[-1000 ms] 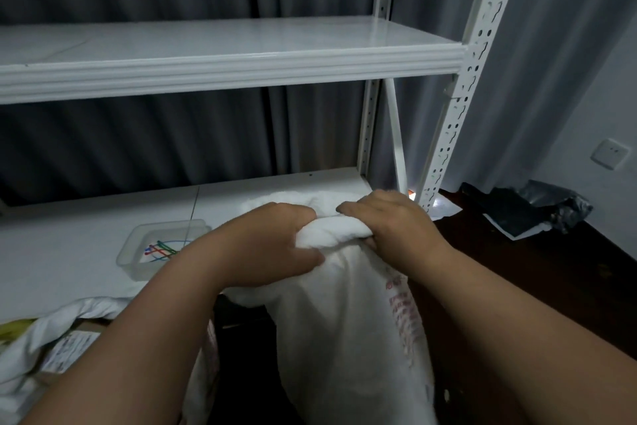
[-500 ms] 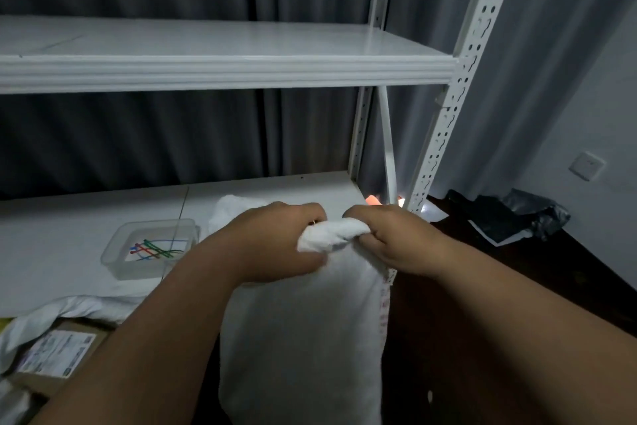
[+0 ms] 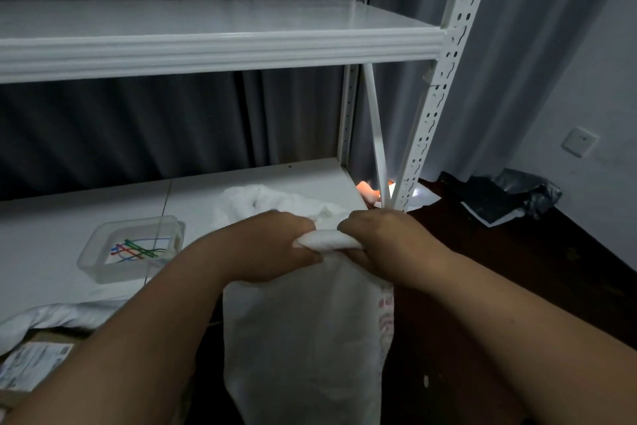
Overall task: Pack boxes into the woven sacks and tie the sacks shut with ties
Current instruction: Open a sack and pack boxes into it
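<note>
A clear plastic tray [image 3: 132,249] of coloured ties [image 3: 138,250] sits on the white lower shelf [image 3: 51,238]. The left hand [image 3: 272,247] and the right hand [image 3: 386,238] (fingers tightly curled) each grip the twisted neck of the white woven sack [image 3: 303,338], which hangs below them.

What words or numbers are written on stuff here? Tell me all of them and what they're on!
None of the writing can be read.
White woven sack: red print runs down its right edge, too blurred to read.
Cardboard box at lower left: a white shipping label with dark print, too small and blurred to read.
Clear plastic tray of coloured ties: no writing shows.
Wall socket: no writing shows.
</note>
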